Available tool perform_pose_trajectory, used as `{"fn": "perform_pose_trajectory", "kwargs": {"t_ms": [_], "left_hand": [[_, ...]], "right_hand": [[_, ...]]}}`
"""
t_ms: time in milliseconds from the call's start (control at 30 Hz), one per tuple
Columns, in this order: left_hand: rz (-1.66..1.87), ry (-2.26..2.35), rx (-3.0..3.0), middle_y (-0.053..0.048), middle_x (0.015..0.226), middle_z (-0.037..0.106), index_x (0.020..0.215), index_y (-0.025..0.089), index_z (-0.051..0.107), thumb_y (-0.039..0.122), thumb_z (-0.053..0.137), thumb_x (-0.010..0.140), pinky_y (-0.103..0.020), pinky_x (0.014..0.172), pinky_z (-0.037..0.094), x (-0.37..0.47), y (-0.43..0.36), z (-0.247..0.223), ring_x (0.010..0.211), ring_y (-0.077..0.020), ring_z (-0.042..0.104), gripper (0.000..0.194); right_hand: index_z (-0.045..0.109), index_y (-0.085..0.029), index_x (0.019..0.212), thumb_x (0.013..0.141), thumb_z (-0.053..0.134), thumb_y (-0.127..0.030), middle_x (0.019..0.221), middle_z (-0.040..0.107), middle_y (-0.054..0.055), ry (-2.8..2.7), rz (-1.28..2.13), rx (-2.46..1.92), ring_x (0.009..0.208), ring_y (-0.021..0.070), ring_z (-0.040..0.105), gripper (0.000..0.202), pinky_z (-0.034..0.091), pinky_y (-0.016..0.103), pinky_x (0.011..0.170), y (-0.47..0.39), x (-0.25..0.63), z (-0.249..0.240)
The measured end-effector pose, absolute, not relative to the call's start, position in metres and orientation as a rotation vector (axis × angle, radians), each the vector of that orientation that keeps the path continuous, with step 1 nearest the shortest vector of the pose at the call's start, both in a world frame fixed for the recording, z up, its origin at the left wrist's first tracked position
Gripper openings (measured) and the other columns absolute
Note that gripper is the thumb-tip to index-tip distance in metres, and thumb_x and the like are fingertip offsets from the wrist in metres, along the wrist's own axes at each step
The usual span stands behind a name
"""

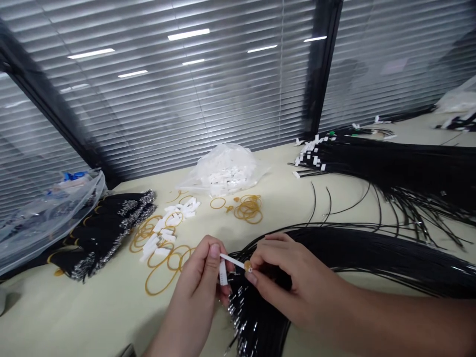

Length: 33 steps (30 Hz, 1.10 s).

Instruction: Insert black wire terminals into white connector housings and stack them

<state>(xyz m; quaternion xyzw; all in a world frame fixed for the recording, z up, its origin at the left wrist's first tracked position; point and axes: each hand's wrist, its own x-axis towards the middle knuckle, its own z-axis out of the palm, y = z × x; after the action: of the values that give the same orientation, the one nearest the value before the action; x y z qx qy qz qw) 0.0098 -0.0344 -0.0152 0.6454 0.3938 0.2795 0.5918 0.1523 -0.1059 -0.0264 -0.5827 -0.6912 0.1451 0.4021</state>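
My left hand (208, 270) is closed on a folded white strip (223, 271), thumb on top and the other fingers partly hidden behind it. From there a narrow white length runs right to my right hand (275, 270), whose thumb and forefinger pinch it at a small yellowish piece (248, 266). Below and between the hands lie black cables (260, 307) with bare silvery ends, and the bundle curves away to the right behind my right hand.
Yellow rubber bands (248, 208) and white tags (159, 238) lie left and ahead. A clear bag of white pieces (226, 171) stands near the window blinds. Black bundles with silvery ends (107, 223) are at left; white-tagged black cables (390, 163) lie at right.
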Motion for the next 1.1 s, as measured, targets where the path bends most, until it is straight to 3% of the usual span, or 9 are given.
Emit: {"fn": "perform_pose_trajectory", "kwargs": {"t_ms": [267,500,1100], "left_hand": [[0.703,0.989,1.489,0.005,0.060,0.049,0.068,0.020,0.047,0.038,0.049,0.084,-0.015,0.042,0.035,0.017,-0.038,-0.011,0.046,-0.0069,0.042,0.025],[0.685,0.950,1.481,0.006,0.057,0.043,0.068,0.020,0.046,0.041,0.044,0.087,-0.013,0.043,0.036,0.015,-0.036,-0.016,0.047,-0.0067,0.042,0.029],[0.764,0.909,1.431,0.007,0.054,0.044,0.068,0.021,0.047,0.045,0.047,0.085,-0.011,0.037,0.034,0.013,-0.042,-0.026,0.041,-0.0052,0.039,0.029]], "right_hand": [[0.050,-0.018,0.066,0.081,0.048,-0.015,0.061,0.054,-0.006,-1.704,0.399,-1.440,0.061,0.0087,0.047,0.016,0.033,0.025,0.065,-0.106,0.152,-0.026],[0.052,-0.018,0.069,0.083,0.047,-0.015,0.065,0.056,-0.005,-1.707,0.443,-1.433,0.065,0.0092,0.048,0.015,0.033,0.025,0.068,-0.106,0.152,-0.027],[0.047,-0.017,0.072,0.084,0.046,-0.010,0.067,0.053,-0.005,-1.837,0.232,-1.265,0.064,0.0081,0.047,0.015,0.034,0.026,0.074,-0.102,0.149,-0.033]]}}
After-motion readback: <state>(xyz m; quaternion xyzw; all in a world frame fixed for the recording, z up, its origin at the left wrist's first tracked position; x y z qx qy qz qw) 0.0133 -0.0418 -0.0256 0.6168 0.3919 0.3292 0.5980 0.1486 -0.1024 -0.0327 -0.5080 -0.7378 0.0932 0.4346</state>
